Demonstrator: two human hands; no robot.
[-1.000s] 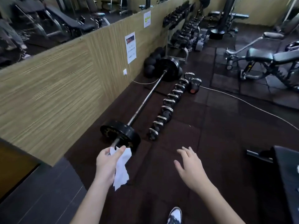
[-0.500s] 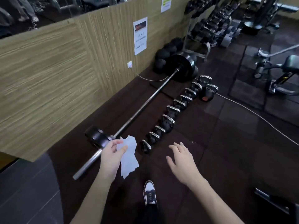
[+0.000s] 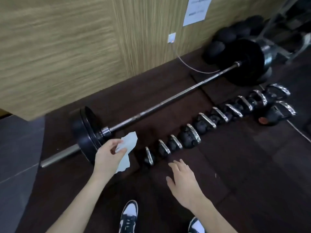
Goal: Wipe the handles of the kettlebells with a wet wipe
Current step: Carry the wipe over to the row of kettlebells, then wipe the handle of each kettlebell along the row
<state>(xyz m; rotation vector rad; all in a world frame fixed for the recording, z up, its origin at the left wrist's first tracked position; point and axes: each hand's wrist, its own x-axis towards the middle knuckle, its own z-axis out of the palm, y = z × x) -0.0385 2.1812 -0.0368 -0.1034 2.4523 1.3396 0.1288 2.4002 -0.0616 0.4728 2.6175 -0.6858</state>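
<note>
A row of several black kettlebells [image 3: 190,137] with shiny chrome handles runs diagonally over the dark floor, from the nearest one [image 3: 149,156] up to the far right. One more kettlebell [image 3: 277,114] sits beside the far end of the row. My left hand [image 3: 109,154] pinches a white wet wipe [image 3: 127,149] just left of the nearest kettlebell, not touching it. My right hand [image 3: 182,180] hovers with fingers spread, just below and right of the nearest kettlebell, holding nothing.
A loaded barbell [image 3: 156,107] lies parallel to the row on its left, along a wood-panelled wall [image 3: 67,47]. Black medicine balls [image 3: 225,37] and a rack stand at the far right. A white cable [image 3: 190,66] runs from a wall socket. My shoes [image 3: 128,216] are at the bottom.
I have stepped closer and looked down; the kettlebell row now fills the middle of the view. Both hands have come nearer the nearest kettlebell, the left still holding the wipe.
</note>
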